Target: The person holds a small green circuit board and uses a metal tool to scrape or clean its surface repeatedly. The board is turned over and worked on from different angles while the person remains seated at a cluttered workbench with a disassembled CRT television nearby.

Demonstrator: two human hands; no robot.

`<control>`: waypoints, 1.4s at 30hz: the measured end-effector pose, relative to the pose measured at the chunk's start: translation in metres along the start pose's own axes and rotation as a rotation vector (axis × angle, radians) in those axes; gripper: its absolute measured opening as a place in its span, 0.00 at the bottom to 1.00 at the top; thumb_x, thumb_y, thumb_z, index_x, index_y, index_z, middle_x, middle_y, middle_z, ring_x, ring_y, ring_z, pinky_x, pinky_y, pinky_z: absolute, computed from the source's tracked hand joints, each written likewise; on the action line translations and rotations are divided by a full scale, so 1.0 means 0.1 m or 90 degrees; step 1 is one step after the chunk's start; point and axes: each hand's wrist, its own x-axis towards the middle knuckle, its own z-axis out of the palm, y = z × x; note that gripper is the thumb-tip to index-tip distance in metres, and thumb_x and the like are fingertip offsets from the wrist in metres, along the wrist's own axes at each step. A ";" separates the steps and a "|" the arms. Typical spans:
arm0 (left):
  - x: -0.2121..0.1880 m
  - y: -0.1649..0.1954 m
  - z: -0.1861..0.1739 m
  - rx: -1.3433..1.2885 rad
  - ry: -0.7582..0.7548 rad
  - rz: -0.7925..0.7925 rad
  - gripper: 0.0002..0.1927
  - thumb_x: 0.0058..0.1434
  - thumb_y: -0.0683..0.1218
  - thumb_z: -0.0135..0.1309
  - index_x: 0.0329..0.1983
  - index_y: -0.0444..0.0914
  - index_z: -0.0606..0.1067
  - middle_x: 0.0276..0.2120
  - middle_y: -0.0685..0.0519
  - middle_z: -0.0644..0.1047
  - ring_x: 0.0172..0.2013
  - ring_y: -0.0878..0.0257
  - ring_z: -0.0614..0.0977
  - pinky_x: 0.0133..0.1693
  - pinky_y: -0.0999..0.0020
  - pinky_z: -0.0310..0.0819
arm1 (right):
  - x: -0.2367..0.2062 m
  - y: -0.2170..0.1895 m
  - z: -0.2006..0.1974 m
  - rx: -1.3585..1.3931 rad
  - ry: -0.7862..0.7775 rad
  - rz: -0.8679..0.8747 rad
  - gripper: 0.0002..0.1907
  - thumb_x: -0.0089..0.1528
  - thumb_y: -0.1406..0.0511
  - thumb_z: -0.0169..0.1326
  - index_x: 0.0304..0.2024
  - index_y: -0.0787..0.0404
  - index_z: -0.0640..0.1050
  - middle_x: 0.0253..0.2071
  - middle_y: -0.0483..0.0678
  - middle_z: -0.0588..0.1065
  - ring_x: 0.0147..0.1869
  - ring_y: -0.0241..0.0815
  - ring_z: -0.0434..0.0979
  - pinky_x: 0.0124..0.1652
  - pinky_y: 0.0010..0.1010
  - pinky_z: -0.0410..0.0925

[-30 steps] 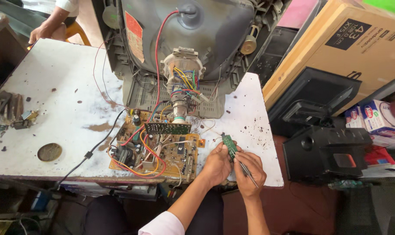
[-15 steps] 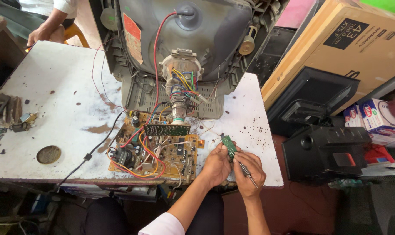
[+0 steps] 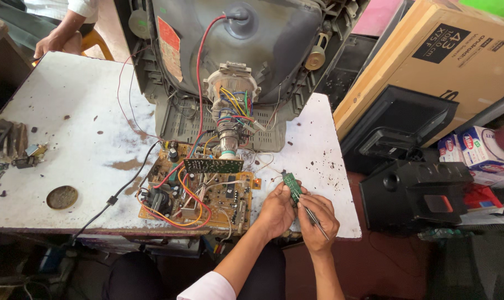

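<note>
My left hand (image 3: 275, 212) pinches a small green circuit board (image 3: 291, 186) at the table's near right corner. My right hand (image 3: 317, 222) grips a thin metal tool (image 3: 313, 215) whose tip rests against that small board. Just left of my hands lies a large brown main circuit board (image 3: 196, 194) crowded with red, orange and white wires. Those wires run up to the neck of an opened picture-tube television (image 3: 235, 66) standing at the back of the table.
The worn white table (image 3: 80, 139) holds a round rusty lid (image 3: 62, 196) and metal parts (image 3: 8, 144) at its left edge. Another person's hand (image 3: 55, 39) rests at the far left corner. A cardboard box (image 3: 446, 61), black speakers (image 3: 413, 189) and cartons stand on the right.
</note>
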 end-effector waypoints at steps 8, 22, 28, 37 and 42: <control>0.02 -0.01 -0.03 -0.008 -0.005 -0.004 0.15 0.77 0.47 0.33 0.53 0.37 0.69 0.45 0.46 0.77 0.46 0.59 0.78 0.53 0.61 0.75 | 0.01 0.02 0.02 0.011 -0.001 -0.002 0.10 0.57 0.74 0.63 0.42 0.63 0.83 0.43 0.50 0.82 0.54 0.47 0.81 0.53 0.34 0.75; 0.00 0.02 -0.02 -0.031 -0.020 -0.025 0.16 0.78 0.50 0.33 0.57 0.38 0.69 0.47 0.49 0.77 0.49 0.58 0.78 0.56 0.57 0.74 | -0.08 0.11 -0.04 0.141 0.056 0.157 0.08 0.61 0.75 0.59 0.44 0.68 0.81 0.47 0.55 0.81 0.53 0.45 0.82 0.51 0.32 0.75; 0.01 -0.01 -0.05 -0.031 -0.009 -0.030 0.16 0.77 0.49 0.34 0.58 0.39 0.69 0.47 0.50 0.77 0.49 0.59 0.78 0.55 0.57 0.73 | -0.07 0.08 -0.04 0.138 0.044 0.118 0.08 0.61 0.75 0.59 0.44 0.68 0.81 0.47 0.54 0.81 0.54 0.45 0.82 0.53 0.32 0.75; 0.01 -0.02 -0.07 -0.002 -0.023 -0.013 0.16 0.77 0.50 0.33 0.56 0.40 0.69 0.46 0.48 0.78 0.47 0.58 0.79 0.53 0.58 0.74 | -0.02 -0.01 -0.05 0.073 0.026 0.079 0.08 0.60 0.75 0.60 0.42 0.67 0.82 0.44 0.53 0.82 0.53 0.46 0.82 0.51 0.33 0.75; 0.01 -0.03 -0.06 -0.008 -0.018 -0.014 0.15 0.77 0.50 0.34 0.57 0.40 0.69 0.47 0.49 0.78 0.48 0.59 0.79 0.53 0.59 0.74 | 0.02 -0.07 -0.06 0.035 0.018 0.053 0.08 0.59 0.75 0.61 0.42 0.67 0.82 0.43 0.53 0.82 0.52 0.49 0.82 0.51 0.35 0.75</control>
